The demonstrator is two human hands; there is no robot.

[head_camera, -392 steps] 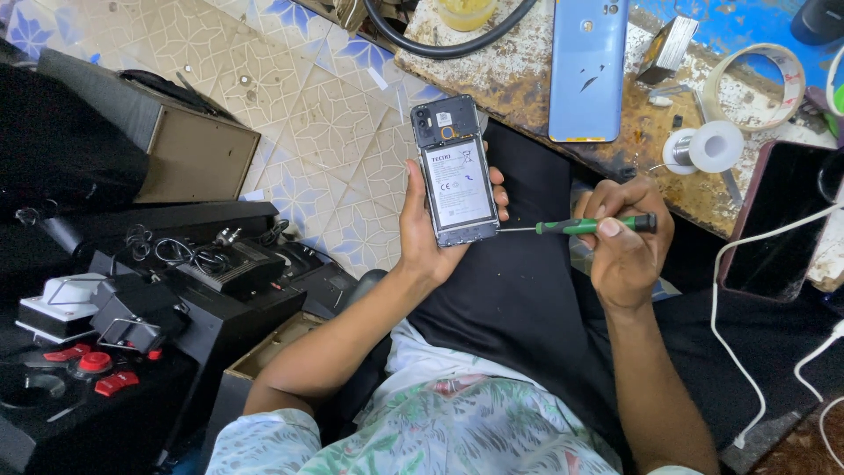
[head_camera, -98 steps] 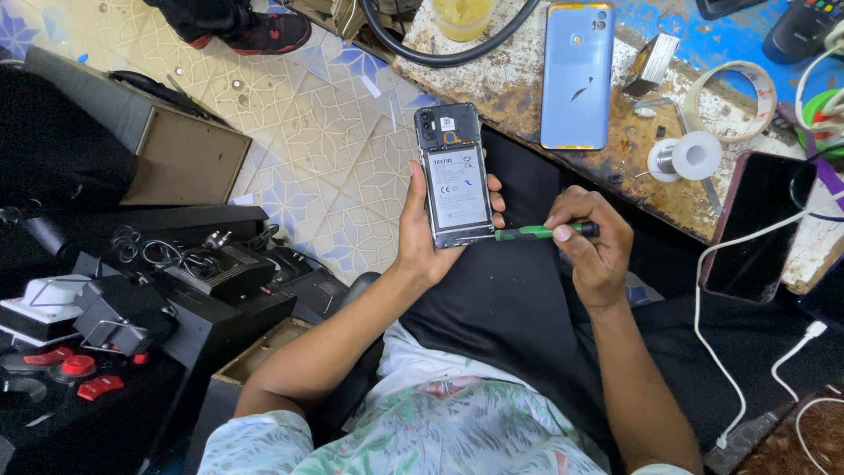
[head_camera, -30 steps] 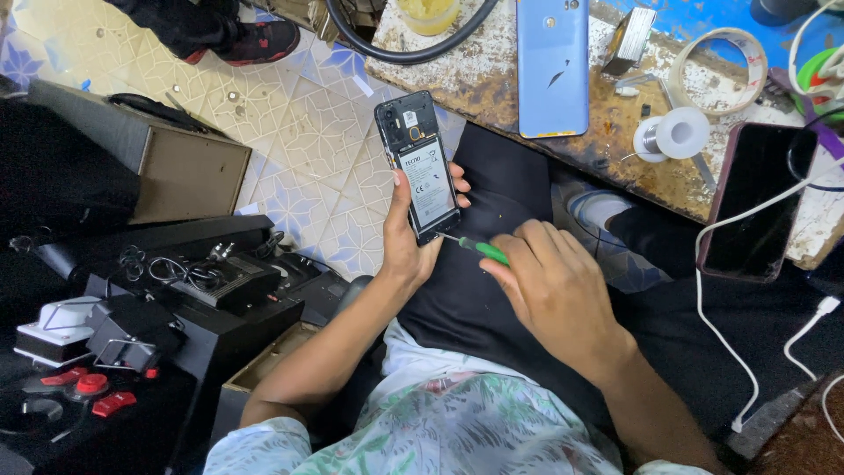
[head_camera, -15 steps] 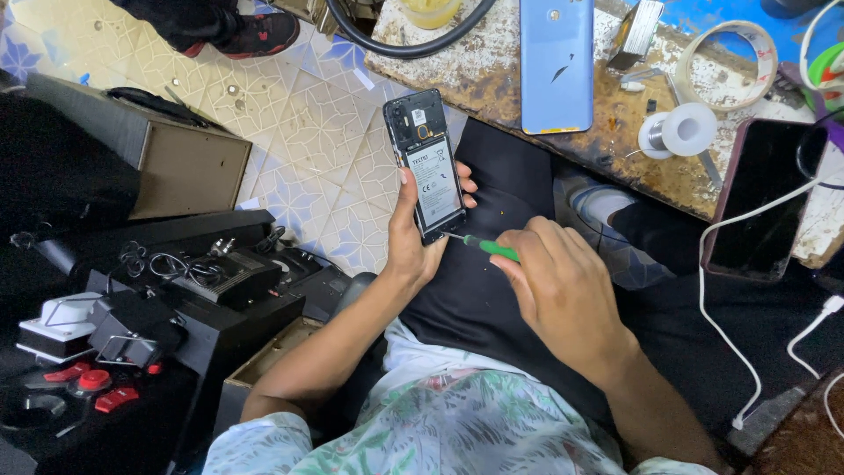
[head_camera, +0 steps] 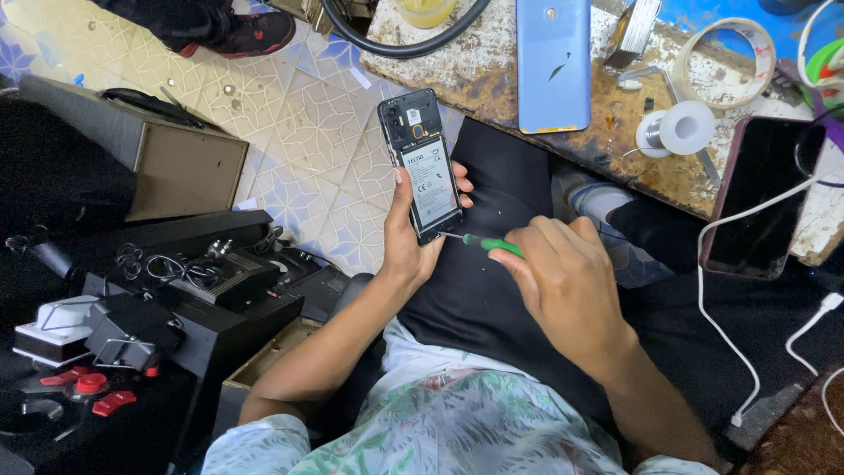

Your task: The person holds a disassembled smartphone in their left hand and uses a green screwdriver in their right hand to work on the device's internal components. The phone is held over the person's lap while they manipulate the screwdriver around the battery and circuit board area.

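My left hand (head_camera: 413, 237) holds an opened phone (head_camera: 422, 163) upright over my lap, its back cover off and the grey battery showing. My right hand (head_camera: 567, 281) grips a green-handled screwdriver (head_camera: 488, 244), whose metal tip touches the phone's lower right corner. Most of the screwdriver handle is hidden inside my fingers. A blue phone back cover (head_camera: 554, 62) lies on the worn workbench (head_camera: 492, 79) ahead.
A solder spool (head_camera: 681, 127), a tape roll (head_camera: 725, 66) and a dark phone (head_camera: 760, 198) with a white cable (head_camera: 747, 290) sit on the bench at right. Black electronic gear (head_camera: 176, 299) is stacked at left. Another person's shoe (head_camera: 251, 31) rests on the tiled floor.
The phone has tilted and come lower and closer to me. My right hand has turned over, bringing the screwdriver tip from the phone's side down to its lower corner.
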